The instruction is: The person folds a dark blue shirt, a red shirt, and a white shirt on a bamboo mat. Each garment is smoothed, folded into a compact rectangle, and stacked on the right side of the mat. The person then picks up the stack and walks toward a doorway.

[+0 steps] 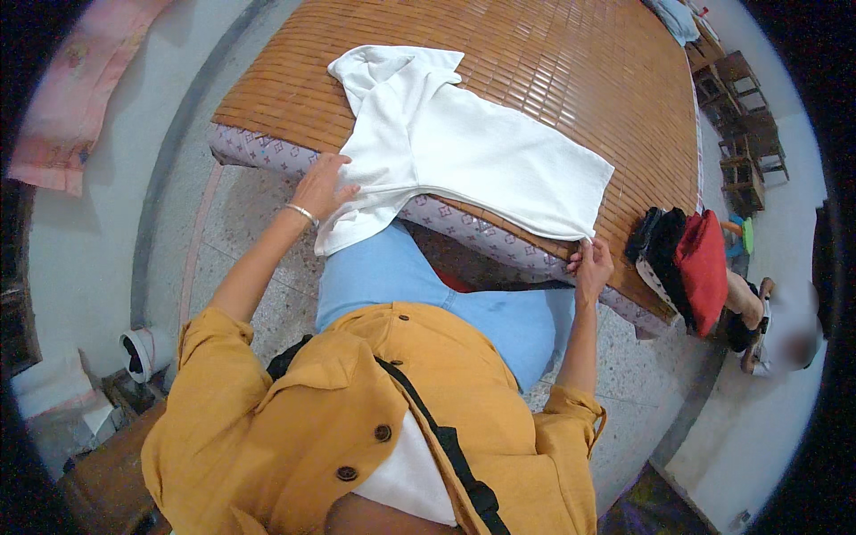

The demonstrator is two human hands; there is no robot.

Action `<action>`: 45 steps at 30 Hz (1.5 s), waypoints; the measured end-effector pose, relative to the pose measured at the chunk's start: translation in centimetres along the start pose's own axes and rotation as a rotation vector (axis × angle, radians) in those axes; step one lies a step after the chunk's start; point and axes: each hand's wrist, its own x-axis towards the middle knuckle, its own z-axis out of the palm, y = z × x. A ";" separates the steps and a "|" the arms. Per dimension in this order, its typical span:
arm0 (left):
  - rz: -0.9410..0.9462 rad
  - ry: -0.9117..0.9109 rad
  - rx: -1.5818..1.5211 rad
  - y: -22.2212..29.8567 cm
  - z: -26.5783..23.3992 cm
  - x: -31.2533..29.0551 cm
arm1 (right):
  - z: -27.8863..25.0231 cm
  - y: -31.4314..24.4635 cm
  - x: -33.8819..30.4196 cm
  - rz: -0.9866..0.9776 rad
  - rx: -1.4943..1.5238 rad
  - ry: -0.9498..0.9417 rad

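1. I have the white cloth garment (508,147) lying across the near edge of the bed topped with a brown slatted mat (588,67), its bunched end toward the far left and a flap draping over the edge by the lap.
2. My left hand (326,189), with a pale metal bracelet (302,213) at the wrist, touches the garment's left side; its thumb and fingers stand apart, the fingertips on the cloth.
3. My right hand (592,265) pinches the garment's near right corner between thumb and fingers, so the cloth stretches away leftward from it.
4. Under the mat I see a pale lilac patterned mattress cover (267,153).
5. Right of my right hand, on the bed's edge, sits a pile of red and black folded clothes (702,272); just beyond it is another person (789,325).
6. Low on the left I have a white, round-mouthed, bucket-like container (160,346) with something dark inside; I cannot tell what.
7. Farther out, brown wooden stools (744,169) stand at upper right, and a pink patterned cloth (85,94) hangs at upper left.
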 end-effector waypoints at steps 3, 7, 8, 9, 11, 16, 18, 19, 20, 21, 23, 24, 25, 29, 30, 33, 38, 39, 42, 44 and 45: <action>-0.067 0.076 0.012 -2.0 1.7 -0.1 | 0.4 -0.3 -0.8 0.063 0.141 -0.002; 0.049 0.127 0.033 1.2 1.5 -0.6 | 0.0 0.3 -0.6 0.057 0.270 0.009; 0.078 0.108 0.050 1.7 1.5 -0.7 | -0.2 0.4 -0.5 0.066 0.281 0.007; 0.159 0.121 0.041 1.7 2.2 -0.8 | -0.5 0.5 -0.4 0.107 0.227 0.001; 0.167 0.074 0.050 2.6 2.6 -0.7 | -0.7 1.2 -0.1 0.109 0.254 0.003; 0.144 -0.027 0.092 2.8 4.5 -0.6 | -0.6 1.2 -0.3 0.087 0.273 -0.024; 0.117 -0.015 0.077 3.7 5.2 -1.1 | -0.4 1.1 -0.5 0.092 0.281 -0.016; 0.104 -0.009 0.067 4.2 5.5 -1.2 | -0.6 1.2 -0.5 0.119 0.340 0.007; 0.124 0.023 0.079 4.7 5.8 -1.0 | -0.9 1.4 -0.5 0.146 0.400 0.029; 0.144 0.055 0.092 5.2 6.1 -0.8 | -1.0 1.5 -0.4 0.174 0.460 0.051; 0.160 0.062 0.133 5.7 6.6 -0.5 | -0.7 0.9 -0.6 0.174 0.359 0.087; 0.155 0.036 0.165 5.7 7.0 -0.4 | -0.4 0.7 -0.6 0.174 0.309 0.105; 0.153 0.010 0.195 5.7 7.3 -0.3 | -0.4 0.7 -0.5 0.167 0.279 0.102; 0.142 0.036 0.267 5.2 8.3 -0.3 | -0.1 -0.5 -0.6 0.185 0.175 0.098; 0.136 0.070 0.259 5.5 8.2 -0.5 | 0.0 -1.0 -0.7 0.203 0.150 0.102; 0.088 0.066 0.264 7.6 7.6 -0.2 | -0.3 -0.7 -0.2 0.201 0.207 0.129; 0.063 0.092 0.269 7.4 8.3 0.1 | -0.1 -4.3 -0.2 0.168 0.397 0.098; 0.060 0.092 0.254 7.4 8.2 0.2 | -0.1 -5.7 -0.1 0.134 0.404 0.101; 0.054 0.098 0.219 7.8 8.1 0.2 | 0.1 -9.9 -0.3 0.040 0.457 0.102; 0.057 0.109 0.208 8.3 8.1 0.4 | 0.3 -12.7 -0.6 0.030 0.477 0.079; 0.039 0.089 0.202 8.3 8.3 0.4 | 0.5 -14.1 -0.8 0.030 0.485 0.093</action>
